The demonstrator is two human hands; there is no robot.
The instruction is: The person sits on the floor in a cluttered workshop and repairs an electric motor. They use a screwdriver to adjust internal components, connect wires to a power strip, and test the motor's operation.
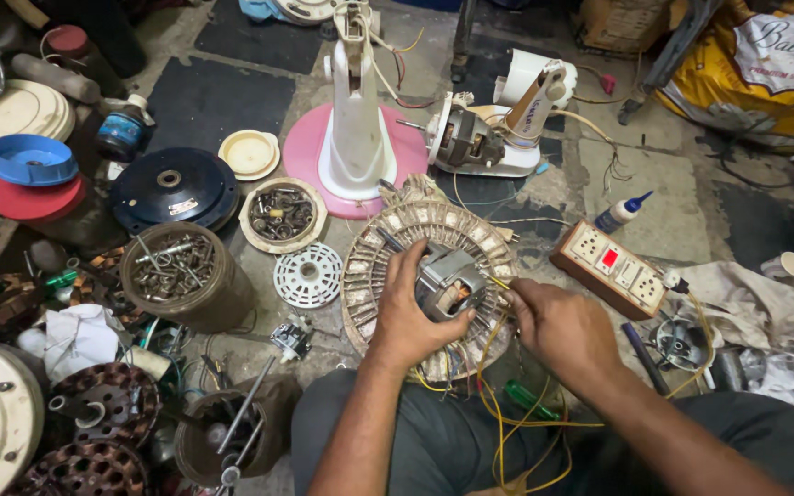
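My left hand (413, 312) is closed around the small grey fan motor (449, 283), which sits on a round wound stator (380, 248) against my knees. My right hand (558, 321) pinches the yellow wires (505, 404) at the motor's right edge. Left of the stator: white perforated disc (309, 275), just beside it; tub of bolts (176, 268) further out. Right: switch-and-socket board (613, 266), near my right hand. Bare floor shows only beyond the board, toward the far right.
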